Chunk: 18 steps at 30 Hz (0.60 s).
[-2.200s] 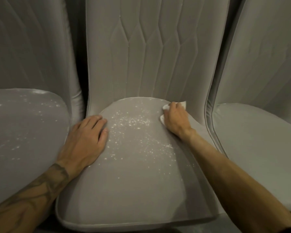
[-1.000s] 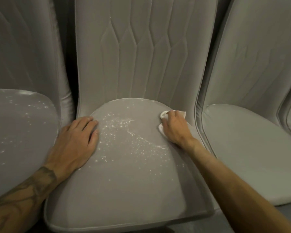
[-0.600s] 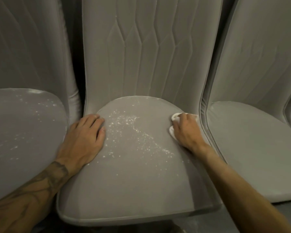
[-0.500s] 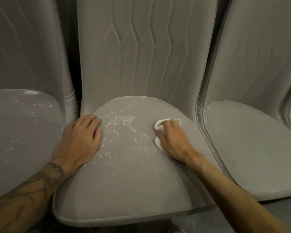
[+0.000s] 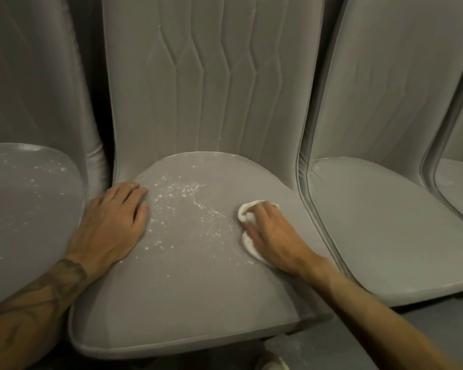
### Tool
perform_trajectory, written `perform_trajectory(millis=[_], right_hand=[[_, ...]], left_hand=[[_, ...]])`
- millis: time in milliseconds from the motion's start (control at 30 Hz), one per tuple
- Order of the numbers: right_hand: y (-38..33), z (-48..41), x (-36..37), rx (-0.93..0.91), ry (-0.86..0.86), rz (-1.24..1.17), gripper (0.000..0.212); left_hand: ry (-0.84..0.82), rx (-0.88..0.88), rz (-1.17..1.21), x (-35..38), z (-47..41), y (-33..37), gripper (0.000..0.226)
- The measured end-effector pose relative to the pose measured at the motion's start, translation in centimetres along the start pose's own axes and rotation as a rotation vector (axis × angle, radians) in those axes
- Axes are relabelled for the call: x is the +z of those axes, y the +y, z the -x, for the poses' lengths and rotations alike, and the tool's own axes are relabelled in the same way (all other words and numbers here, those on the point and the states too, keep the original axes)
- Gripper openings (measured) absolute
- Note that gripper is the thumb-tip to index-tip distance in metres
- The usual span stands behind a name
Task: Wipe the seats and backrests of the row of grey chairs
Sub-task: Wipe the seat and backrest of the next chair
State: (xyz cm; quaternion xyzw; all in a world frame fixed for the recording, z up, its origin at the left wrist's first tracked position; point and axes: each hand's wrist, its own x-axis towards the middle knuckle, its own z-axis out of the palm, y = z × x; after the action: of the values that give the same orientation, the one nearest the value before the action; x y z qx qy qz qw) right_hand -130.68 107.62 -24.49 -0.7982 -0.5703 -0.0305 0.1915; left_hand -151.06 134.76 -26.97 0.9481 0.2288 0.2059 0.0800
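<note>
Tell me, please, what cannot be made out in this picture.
Head view, white cloth: mostly hidden under the right hand.
Head view, middle chair backrest: top cut off by the upper edge.
Head view, pale object: cut by the bottom edge, unidentifiable.

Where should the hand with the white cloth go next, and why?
Probably slide the right hand and its cloth leftward across the middle seat, toward the left hand. White specks lie between the two hands, while the seat's right side looks clean.
</note>
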Motion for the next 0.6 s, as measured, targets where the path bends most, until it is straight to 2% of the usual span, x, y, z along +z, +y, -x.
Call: perform_trajectory(millis=[100,167,233,367,433,533,600], right_hand=[[3.4,-0.4,-1.7,0.238,0.042,0.111,0.023],[3.7,-0.7,-1.6,0.317,0.056,0.201,0.026],[1.7,-0.7,-0.5,0.266,-0.013,0.274,0.030],[-1.6,1.3,0.2,0.012,-0.006,0.031,0.022],[-0.1,1.8,-1.0,0.053,0.009,0.031,0.021],[2.4,2.1,-2.5,0.255,0.094,0.157,0.020],[1.4,2.1,-1.9,0.271,0.154,0.239,0.021]], left_hand=[[-0.002,0.000,-0.007,-0.1,0.0,0.2,0.052],[0.000,-0.006,-0.010,-0.2,0.0,0.2,0.050],[0.003,-0.006,-0.018,-0.1,0.0,0.2,0.049],[-0.003,0.006,-0.018,0.1,0.0,-0.1,0.050],[0.006,0.009,-0.018,0.1,0.0,-0.1,0.050],[0.018,0.013,-0.024,0.2,0.0,0.0,0.049],[0.023,0.016,-0.029,0.2,-0.1,0.0,0.048]])
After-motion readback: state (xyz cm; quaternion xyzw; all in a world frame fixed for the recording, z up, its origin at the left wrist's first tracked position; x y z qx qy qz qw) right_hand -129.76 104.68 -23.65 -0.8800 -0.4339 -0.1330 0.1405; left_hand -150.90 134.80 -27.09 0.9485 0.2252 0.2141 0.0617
